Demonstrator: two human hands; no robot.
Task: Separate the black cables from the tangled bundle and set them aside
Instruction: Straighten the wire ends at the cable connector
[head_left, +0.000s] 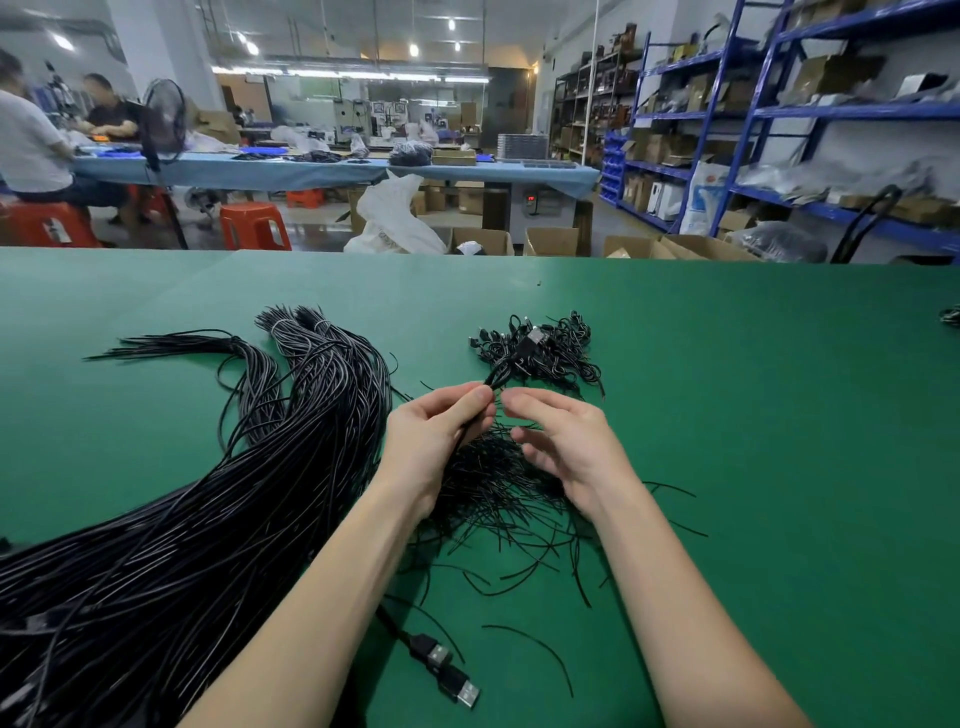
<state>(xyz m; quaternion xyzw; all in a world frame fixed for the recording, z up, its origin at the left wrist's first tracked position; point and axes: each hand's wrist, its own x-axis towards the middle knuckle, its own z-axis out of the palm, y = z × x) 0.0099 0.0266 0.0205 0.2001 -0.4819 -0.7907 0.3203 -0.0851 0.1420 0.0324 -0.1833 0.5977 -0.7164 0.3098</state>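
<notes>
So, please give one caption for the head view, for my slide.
Left hand pinches black cables over a tangled bundle; right hand open beside.

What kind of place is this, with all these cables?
Most likely a small cable assembly workshop. Black cables lie heaped on a green worktable, blue storage racks hold cartons and parts, and other workers sit at a long bench behind.

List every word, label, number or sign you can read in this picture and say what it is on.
No text can be read for certain.
Red digits on the small display under the far blue table: too blurred to read.
Printing on the white sack past the green table: too faint to read.
Boxes on the blue shelving: any labels too small.
USB plugs near the left hand: no marking visible.
</notes>
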